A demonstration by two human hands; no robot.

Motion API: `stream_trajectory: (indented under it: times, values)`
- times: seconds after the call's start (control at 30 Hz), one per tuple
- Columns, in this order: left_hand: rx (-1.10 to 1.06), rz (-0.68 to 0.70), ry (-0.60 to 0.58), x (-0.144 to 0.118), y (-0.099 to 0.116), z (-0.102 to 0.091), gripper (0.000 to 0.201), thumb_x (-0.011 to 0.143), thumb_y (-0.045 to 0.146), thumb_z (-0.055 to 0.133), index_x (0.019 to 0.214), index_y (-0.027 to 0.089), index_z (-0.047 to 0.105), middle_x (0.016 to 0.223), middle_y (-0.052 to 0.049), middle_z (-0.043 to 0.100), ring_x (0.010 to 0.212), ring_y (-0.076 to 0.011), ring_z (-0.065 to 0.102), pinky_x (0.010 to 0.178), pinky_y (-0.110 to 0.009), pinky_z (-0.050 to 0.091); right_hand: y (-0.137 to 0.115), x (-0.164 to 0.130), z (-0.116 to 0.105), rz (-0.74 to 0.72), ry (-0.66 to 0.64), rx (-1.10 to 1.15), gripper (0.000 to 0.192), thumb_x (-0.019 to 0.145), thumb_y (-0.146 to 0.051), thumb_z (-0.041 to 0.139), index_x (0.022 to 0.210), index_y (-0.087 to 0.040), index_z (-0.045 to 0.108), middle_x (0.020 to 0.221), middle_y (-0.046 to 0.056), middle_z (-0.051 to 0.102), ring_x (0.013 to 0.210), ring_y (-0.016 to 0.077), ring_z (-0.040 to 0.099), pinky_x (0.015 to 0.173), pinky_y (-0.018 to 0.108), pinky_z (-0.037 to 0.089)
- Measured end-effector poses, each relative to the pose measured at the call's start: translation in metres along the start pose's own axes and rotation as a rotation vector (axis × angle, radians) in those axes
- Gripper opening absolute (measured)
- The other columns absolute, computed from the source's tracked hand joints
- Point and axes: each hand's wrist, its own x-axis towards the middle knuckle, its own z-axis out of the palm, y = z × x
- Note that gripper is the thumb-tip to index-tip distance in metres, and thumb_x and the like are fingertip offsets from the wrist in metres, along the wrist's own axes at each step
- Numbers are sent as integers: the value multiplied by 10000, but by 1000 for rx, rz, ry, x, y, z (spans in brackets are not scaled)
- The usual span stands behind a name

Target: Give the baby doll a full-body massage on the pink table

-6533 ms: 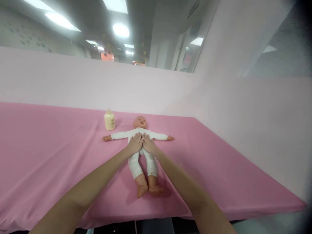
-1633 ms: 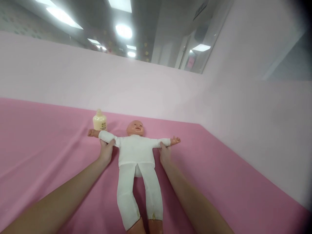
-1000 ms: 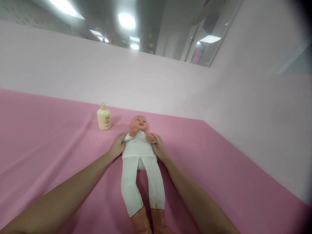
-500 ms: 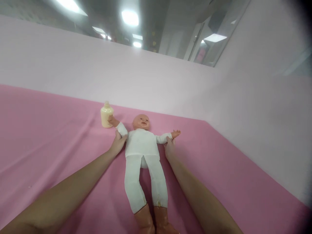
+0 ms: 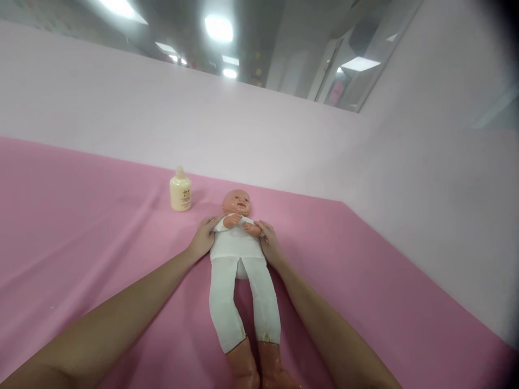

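Observation:
A baby doll [image 5: 237, 254] in a white suit lies on its back on the pink cloth, head pointing away from me. My left hand [image 5: 203, 237] grips the doll's arm on the left side and my right hand [image 5: 270, 244] grips the arm on the right side. Both doll arms are folded in, so the small doll hands meet on its chest. A cream plastic bottle [image 5: 180, 190] stands upright a little beyond and left of the doll's head, apart from my hands.
The pink cloth [image 5: 81, 254] covers the whole surface. A pale pink wall [image 5: 203, 135] rises behind it and another closes the right side [image 5: 425, 205]. Ceiling lights show above the wall.
Half a second ago the doll's arms were spread outward; now my hands have brought them together over its chest. The bottle stays where it was.

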Motion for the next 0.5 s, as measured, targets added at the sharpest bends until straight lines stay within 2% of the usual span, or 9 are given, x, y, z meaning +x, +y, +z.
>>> stream_trajectory:
  times: [0.27,0.4,0.5]
  values:
    - [15,38,-7,-1,-4,-2,572,726,46,490,1210,274,693,1186,-48,682,1168,-250,556,1154,-470,326,-3,0,2,-13,19,-30,459,770,-147,526,1185,-287,662,1260,30,622,1251,212,504,1174,438,315]
    - [15,0,-10,-1,-3,-3,573,718,33,490,1200,266,693,1176,-56,673,1179,-256,549,1148,-478,328,-6,-1,4,15,2,-51,453,805,-163,510,1227,-276,631,1300,37,600,1269,209,499,1167,436,328]
    - [-50,-58,9,0,1,-3,548,703,30,517,1166,259,700,1166,-56,674,1201,-261,538,1153,-474,317,-4,-1,4,77,46,43,482,852,-237,525,1332,-275,540,1380,41,557,1305,207,486,1168,442,333]
